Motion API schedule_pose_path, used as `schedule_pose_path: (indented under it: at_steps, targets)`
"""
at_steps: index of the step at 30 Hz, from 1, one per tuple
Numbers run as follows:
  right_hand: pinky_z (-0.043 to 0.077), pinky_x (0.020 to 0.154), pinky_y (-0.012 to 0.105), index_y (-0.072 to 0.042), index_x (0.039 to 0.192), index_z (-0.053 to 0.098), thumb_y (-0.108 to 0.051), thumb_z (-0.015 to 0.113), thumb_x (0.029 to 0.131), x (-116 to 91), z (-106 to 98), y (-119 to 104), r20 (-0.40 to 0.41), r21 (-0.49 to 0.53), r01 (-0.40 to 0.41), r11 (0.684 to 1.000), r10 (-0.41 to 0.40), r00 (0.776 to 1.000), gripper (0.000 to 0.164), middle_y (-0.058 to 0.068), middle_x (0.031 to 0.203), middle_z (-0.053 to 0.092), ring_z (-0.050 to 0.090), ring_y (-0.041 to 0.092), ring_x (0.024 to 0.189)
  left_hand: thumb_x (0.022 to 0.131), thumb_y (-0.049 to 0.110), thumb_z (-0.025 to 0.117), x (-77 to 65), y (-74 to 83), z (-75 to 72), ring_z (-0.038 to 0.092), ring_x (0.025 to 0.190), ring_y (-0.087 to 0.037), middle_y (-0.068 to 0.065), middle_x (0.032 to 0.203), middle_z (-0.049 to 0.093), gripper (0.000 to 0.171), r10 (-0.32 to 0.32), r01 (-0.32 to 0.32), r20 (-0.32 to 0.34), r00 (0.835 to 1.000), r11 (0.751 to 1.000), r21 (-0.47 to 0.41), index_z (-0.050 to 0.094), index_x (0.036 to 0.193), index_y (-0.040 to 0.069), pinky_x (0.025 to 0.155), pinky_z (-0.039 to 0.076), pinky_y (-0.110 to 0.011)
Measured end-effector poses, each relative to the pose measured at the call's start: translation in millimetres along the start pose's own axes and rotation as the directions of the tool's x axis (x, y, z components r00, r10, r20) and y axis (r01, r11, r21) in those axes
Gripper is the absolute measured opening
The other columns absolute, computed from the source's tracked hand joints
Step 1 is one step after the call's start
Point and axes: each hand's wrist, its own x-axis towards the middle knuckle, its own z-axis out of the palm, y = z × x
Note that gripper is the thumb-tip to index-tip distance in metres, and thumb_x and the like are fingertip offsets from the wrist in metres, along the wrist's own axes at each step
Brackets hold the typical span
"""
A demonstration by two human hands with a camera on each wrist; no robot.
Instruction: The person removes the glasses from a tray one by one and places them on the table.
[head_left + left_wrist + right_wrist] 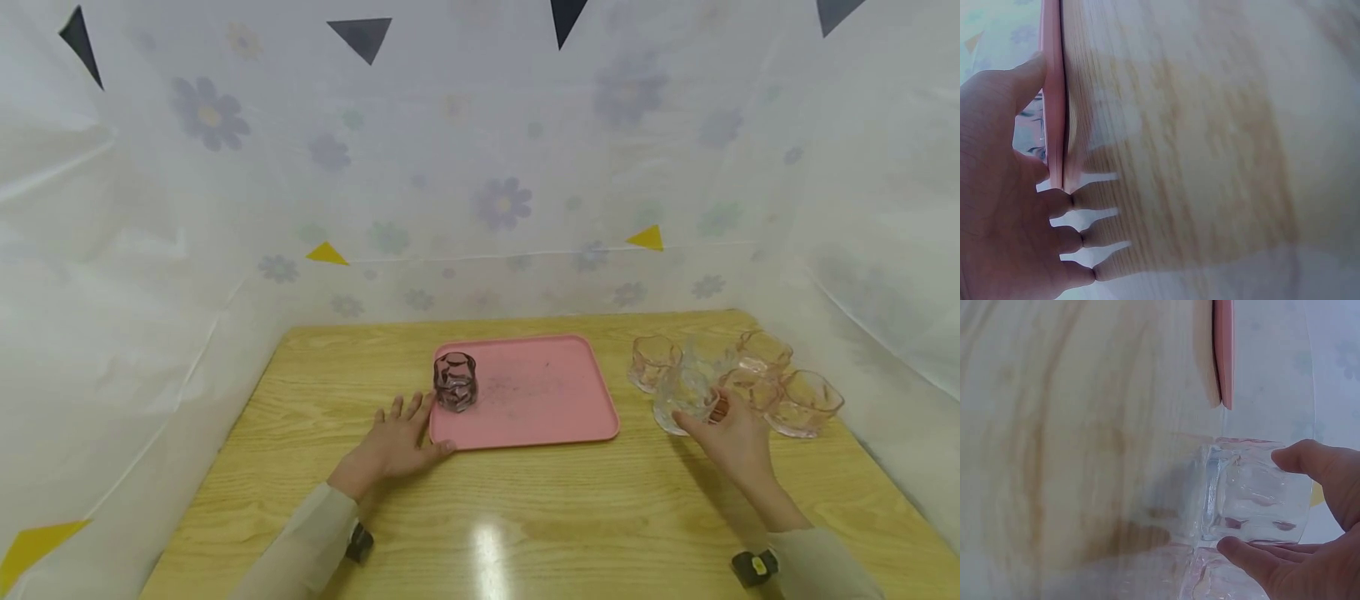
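My right hand (733,437) holds a clear glass tumbler (681,402) at the table's right side, thumb on one side and fingers on the other. In the right wrist view the clear tumbler (1254,494) stands between thumb and forefinger. My left hand (397,443) lies at the left front corner of a pink tray (540,400), fingers spread, thumb at its front rim. The left wrist view shows that thumb against the tray's edge (1054,94). A dark purple-grey glass (455,383) stands upright on the tray's left end, close to the left fingertips.
Around the held tumbler stand pinkish glasses, among them one at the left (654,360), one at the back (762,352) and one at the right (804,406). Another clear glass (705,357) is partly hidden. White flowered sheeting (480,283) encloses the wooden table (525,517).
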Motion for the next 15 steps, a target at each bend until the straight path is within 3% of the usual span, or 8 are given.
schedule_pose_path:
  at_steps: [10, 15]
  targets:
    - [0.06, 0.086, 0.063, 0.019, 0.151, 0.04, -0.039, 0.083, 0.092, -1, -1, -3, -0.081, -0.022, 0.022, 1.0, -0.023, 0.996, 0.093, 0.048, 0.133, 0.057, 0.066, 0.059, 0.114, 0.1, 0.073, 0.048, -0.9, 1.3, -0.8, 0.013, 0.159, -0.055, -0.022, 0.175, 0.018, 0.099, -0.002, 0.002, 0.006, 1.0, 1.0, 0.002, 0.014, 0.171, 0.012, 0.126, 0.011, -0.075]
    - [0.059, 0.086, 0.065, 0.015, 0.147, 0.048, -0.036, 0.084, 0.091, -2, -7, -10, -0.15, -0.045, 0.066, 0.997, -0.072, 0.986, 0.083, 0.045, 0.126, 0.063, 0.068, 0.058, 0.109, 0.101, 0.073, 0.048, -1.4, 2.3, -1.9, 0.013, 0.159, -0.055, -0.022, 0.175, 0.018, 0.099, -0.005, 0.005, 0.008, 1.0, 1.0, 0.002, 0.014, 0.171, 0.012, 0.126, 0.012, -0.075]
